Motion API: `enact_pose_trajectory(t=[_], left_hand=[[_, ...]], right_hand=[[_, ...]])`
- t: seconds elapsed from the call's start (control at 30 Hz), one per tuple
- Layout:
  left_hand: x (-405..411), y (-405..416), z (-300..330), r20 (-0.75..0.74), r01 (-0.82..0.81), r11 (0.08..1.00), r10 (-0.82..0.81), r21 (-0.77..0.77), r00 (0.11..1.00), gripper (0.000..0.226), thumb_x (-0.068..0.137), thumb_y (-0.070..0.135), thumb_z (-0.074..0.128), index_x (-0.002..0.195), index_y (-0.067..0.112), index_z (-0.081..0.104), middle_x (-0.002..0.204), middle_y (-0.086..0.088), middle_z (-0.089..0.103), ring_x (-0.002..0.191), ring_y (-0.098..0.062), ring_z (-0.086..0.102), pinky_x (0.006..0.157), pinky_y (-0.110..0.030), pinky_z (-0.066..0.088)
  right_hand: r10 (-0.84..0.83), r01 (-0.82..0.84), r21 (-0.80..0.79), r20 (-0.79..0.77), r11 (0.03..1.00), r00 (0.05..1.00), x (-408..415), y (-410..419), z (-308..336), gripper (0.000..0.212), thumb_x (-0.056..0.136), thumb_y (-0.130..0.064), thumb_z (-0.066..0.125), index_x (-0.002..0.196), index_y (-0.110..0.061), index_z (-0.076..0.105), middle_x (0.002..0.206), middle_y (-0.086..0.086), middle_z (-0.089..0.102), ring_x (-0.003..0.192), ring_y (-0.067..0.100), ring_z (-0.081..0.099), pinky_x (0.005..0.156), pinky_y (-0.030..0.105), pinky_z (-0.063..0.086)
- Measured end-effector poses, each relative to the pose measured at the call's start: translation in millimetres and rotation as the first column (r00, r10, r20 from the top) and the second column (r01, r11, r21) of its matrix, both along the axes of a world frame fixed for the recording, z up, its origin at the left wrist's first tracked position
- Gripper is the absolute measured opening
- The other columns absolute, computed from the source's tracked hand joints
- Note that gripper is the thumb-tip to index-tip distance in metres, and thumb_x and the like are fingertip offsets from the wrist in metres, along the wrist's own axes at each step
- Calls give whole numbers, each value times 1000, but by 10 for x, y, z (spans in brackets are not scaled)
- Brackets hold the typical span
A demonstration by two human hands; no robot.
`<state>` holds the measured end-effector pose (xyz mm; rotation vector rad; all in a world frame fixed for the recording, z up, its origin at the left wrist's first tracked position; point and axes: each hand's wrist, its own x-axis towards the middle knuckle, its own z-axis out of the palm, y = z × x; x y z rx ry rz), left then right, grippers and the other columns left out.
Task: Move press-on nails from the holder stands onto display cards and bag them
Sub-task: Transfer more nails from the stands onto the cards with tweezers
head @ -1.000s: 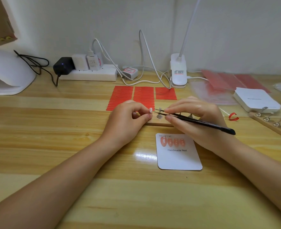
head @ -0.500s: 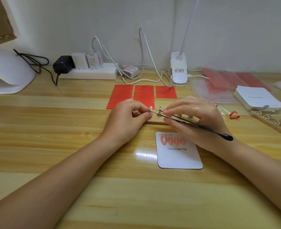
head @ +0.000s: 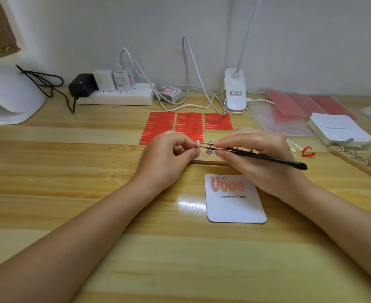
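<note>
Flanking hands (head: 169,158) — red strips (head: 175,125), card (head: 234,206).

On the worktop (head: 49,171) the display card (head: 235,206) lies nearest, with four nails in a row on it. Just behind it sits the holder stand (head: 210,159), flanked by the left hand (head: 169,158) and right hand (head: 256,158). Sticker strips (head: 188,125) lie behind those, the power strip (head: 116,98) at the wall. A second stand (head: 359,158) lies right, a stack of cards (head: 337,130) behind it.
</note>
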<state>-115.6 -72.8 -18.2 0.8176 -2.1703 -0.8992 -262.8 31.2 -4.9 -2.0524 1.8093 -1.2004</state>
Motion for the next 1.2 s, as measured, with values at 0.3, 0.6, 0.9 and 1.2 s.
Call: enact_pose_trajectory(t=[0.3,0.6,0.9,1.2], left_hand=[[7,0,-1,11,4,1000,-4,-6,1000,29,79,16,72,65,36,57,77,16,53,65,-4,51,71,-25,44],[3,6,4,10,4,1000,-4,-13,1000,28,79,16,72,65,36,58,80,11,57,67,-10,52,78,-35,48],[3,12,13,20,0,1000,0,-17,1000,30,79,16,71,64,38,56,80,12,56,68,-8,53,77,-34,47],[3,21,21,28,-3,1000,4,-14,1000,25,79,16,71,67,33,58,83,8,58,73,-15,55,80,-37,48]], right_hand=[[-48,74,-124,200,989,979,38,45,19,24,79,-6,71,90,-27,67,85,-16,67,83,-4,63,75,9,46],[-79,99,-44,336,994,939,50,31,36,25,79,-7,70,79,-32,68,68,-27,66,74,-9,62,66,6,44],[-157,161,29,448,986,880,79,13,55,17,80,-12,71,75,-28,70,65,-24,67,69,-9,62,61,4,42],[-194,193,58,533,979,824,113,-7,68,8,80,-11,71,78,-19,72,58,-19,66,61,-9,60,54,4,42]])
